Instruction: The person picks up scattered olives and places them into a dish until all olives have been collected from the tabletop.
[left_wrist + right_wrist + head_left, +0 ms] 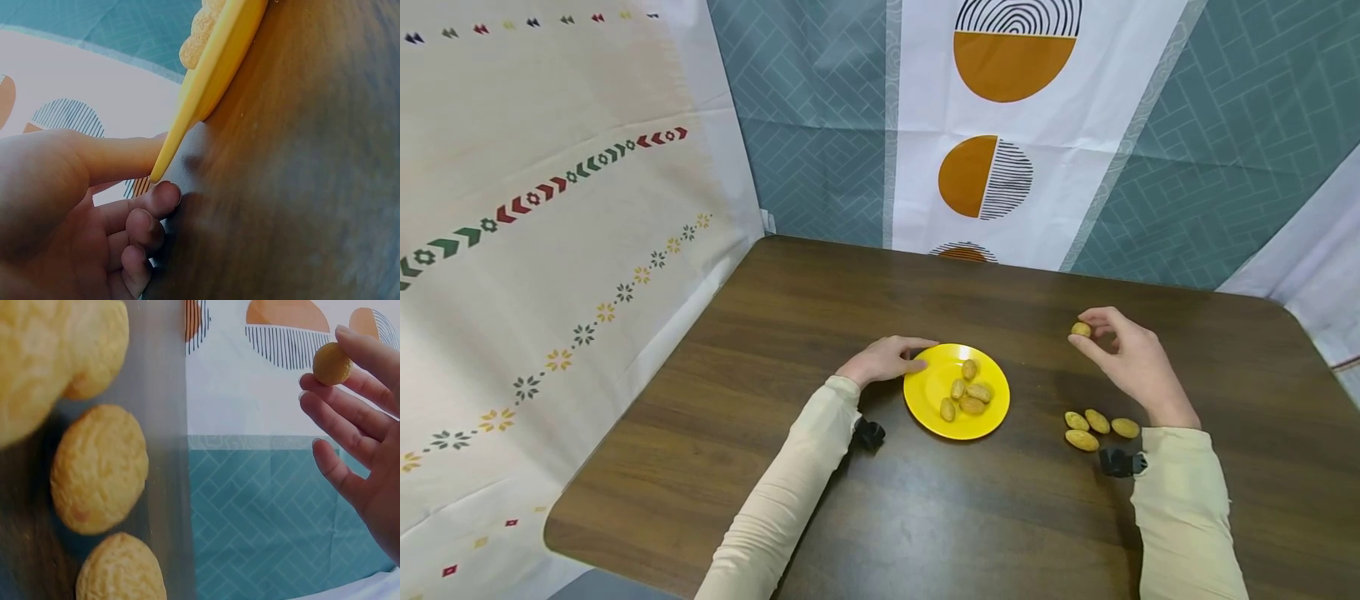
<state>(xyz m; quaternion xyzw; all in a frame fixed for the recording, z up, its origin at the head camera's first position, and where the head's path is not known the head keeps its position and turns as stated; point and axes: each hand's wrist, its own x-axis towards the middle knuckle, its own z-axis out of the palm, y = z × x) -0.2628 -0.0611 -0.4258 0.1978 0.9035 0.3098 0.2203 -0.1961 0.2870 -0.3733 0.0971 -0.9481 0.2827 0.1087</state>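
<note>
In the head view, a yellow plate (928,408) lies on the table with several wrinkled, yellow-brown ovals (972,405) on it, small and date-like. My left hand (883,361) pinches the plate's left rim; in the left wrist view the rim runs between the thumb and the curled fingers (142,228). Raised to the right of the plate, my right hand (1131,358) holds one more wrinkled oval (332,364) between thumb and fingertips. Below that hand, several loose ovals (1082,440) lie close together on the tabletop.
The brown wooden table (737,417) has rounded corners. A patterned cloth (820,125) hangs behind its far edge, and a white printed cloth (535,250) along its left side. Black wrist cameras (868,434) are strapped to both wrists.
</note>
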